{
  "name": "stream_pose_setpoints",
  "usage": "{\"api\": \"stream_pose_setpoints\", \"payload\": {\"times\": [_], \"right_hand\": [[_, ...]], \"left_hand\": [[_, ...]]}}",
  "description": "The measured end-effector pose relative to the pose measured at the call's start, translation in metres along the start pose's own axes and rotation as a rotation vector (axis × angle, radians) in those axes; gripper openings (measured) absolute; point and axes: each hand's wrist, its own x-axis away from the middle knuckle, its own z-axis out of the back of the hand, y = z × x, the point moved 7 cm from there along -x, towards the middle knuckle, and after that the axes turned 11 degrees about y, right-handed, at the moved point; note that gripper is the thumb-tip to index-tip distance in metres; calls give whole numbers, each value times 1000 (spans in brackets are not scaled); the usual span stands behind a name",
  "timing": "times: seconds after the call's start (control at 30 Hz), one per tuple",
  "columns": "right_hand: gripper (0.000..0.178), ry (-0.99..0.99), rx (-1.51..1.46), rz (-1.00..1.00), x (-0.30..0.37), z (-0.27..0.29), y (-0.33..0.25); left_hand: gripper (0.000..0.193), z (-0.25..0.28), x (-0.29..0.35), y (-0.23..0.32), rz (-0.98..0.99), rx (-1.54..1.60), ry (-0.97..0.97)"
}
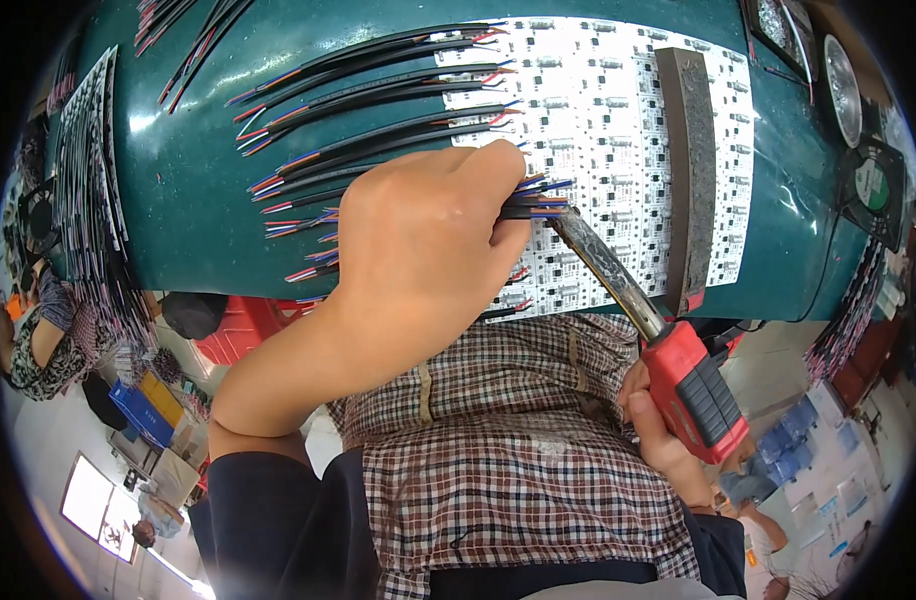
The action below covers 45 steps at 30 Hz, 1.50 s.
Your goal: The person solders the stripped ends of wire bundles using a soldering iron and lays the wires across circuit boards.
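A white panel of circuit boards [628, 120] lies on the green table, with small dark parts in rows. Several black cables [378, 90] with coloured wire ends run leftward from its left edge. Over the panel, my left hand [423, 225] is closed around a few black cables [526, 207], their blue and orange ends poking out past the fingers. My right hand [663, 435] grips the red and black handle of a soldering iron [693, 390]. The iron's tip is close beside those wire ends; whether they touch I cannot tell. My left hand hides part of the panel.
A dark bar [690, 170] lies across the panel's right side. On the green table [183, 200], more cables [93, 190] are heaped at left. A small fan [871, 190] and a metal bowl [842, 90] are at right. A red stool [243, 328] stands below.
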Motion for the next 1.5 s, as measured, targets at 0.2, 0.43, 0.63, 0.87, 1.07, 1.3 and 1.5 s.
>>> {"api": "stream_pose_setpoints", "payload": {"times": [0.2,0.43,0.63,0.87,1.07,1.3,1.5], "right_hand": [[22,5,77,75,4,3,1],[26,26,99,124,-4,3,-7],[27,60,93,136,-2,-1,0],[26,79,79,151,-2,-2,1],[16,97,65,27,0,9,5],[5,122,-30,-108,-6,10,-6],[16,251,-218,42,-7,13,-12]], "left_hand": [[18,1,-2,1,-27,-12,3],[13,1,0,1,-14,-27,-3],[14,3,0,4,-25,-35,22],[14,2,0,3,-25,-22,28],[15,1,-1,3,-25,-24,22],[11,-1,-5,-6,37,46,-63],[10,13,-4,-8,-14,17,32]]}}
